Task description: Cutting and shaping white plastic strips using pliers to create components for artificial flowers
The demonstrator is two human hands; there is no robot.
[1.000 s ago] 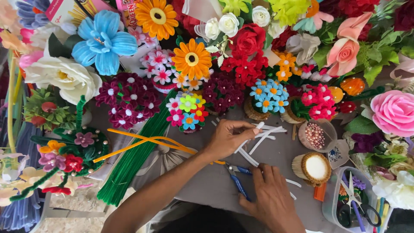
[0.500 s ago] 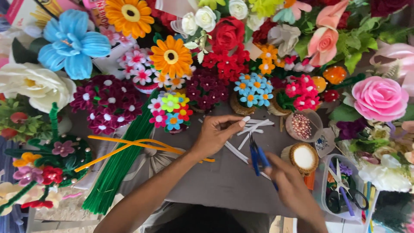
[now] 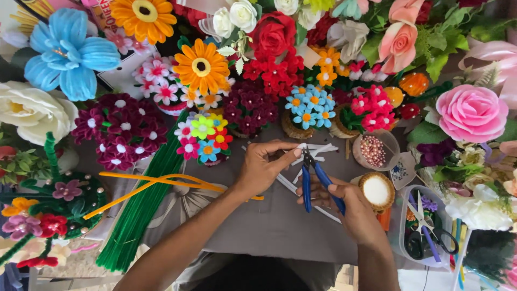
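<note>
Blue-handled cutters (image 3: 315,180) upright, tip at white pipe cleaner (image 3: 301,156)

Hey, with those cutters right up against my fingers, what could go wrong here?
The blue-handled cutters in your right hand meet the white stem right beside your left hand fingertips, so a snip could nick a finger. The cut-off end may fly into the white pieces or flowers beyond. Your right wrist sits close to the open bead bowl and the white-filled dish; a jerk might tip them.
</note>
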